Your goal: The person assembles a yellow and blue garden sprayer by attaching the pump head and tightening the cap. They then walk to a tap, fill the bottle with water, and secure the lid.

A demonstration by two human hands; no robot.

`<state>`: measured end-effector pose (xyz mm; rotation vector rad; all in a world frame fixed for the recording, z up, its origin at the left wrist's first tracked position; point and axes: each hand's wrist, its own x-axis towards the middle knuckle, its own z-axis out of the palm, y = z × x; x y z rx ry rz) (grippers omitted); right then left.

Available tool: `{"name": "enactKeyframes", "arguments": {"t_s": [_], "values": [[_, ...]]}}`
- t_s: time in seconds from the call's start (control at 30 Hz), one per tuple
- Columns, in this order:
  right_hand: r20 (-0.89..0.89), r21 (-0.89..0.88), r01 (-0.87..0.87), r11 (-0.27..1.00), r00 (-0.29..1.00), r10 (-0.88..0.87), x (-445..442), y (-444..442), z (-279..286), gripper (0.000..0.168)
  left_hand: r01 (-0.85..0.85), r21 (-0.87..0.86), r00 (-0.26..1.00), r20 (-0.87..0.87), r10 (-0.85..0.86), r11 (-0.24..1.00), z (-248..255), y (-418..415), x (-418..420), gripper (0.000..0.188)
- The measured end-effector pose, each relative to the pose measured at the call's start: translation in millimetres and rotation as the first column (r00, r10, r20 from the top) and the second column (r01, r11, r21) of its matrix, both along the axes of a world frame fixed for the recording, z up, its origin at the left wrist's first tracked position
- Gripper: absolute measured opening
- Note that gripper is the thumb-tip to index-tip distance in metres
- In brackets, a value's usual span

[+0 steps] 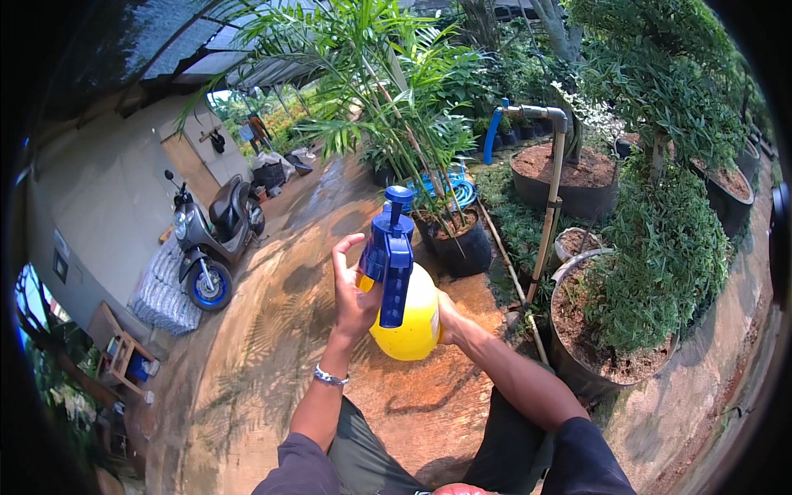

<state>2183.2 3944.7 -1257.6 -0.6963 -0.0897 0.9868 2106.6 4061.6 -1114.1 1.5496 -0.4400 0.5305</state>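
Note:
Before me, in the air above the ground, is a pump pressure sprayer with a round yellow tank (405, 337) and a blue pump head (395, 247). Its blue plunger knob (398, 194) stands raised, and the blue handle points towards me. My left hand (354, 278) grips the sprayer near its neck, with the index finger lifted off. My right hand (450, 318) holds the tank from the right side; most of those fingers are hidden behind it. A label shows partly on the tank beside the right hand.
A potted palm (461, 247) stands just beyond the sprayer, with a coiled blue hose (455, 189) behind it. To the right are a pipe with a tap (550, 185) and a large potted shrub (665, 272). A parked scooter (216, 235) and stacked sacks (166, 288) line the left wall.

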Motion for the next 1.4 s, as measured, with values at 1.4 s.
{"name": "enactKeyframes", "arguments": {"t_s": [1.4], "values": [[0.923,-0.002,1.000,0.029,0.013,-0.384,36.5,-203.3,47.4,0.034,-0.359,0.092,0.847,-0.385,0.366,0.929,-384.9,-99.9,45.6,0.066]]}}
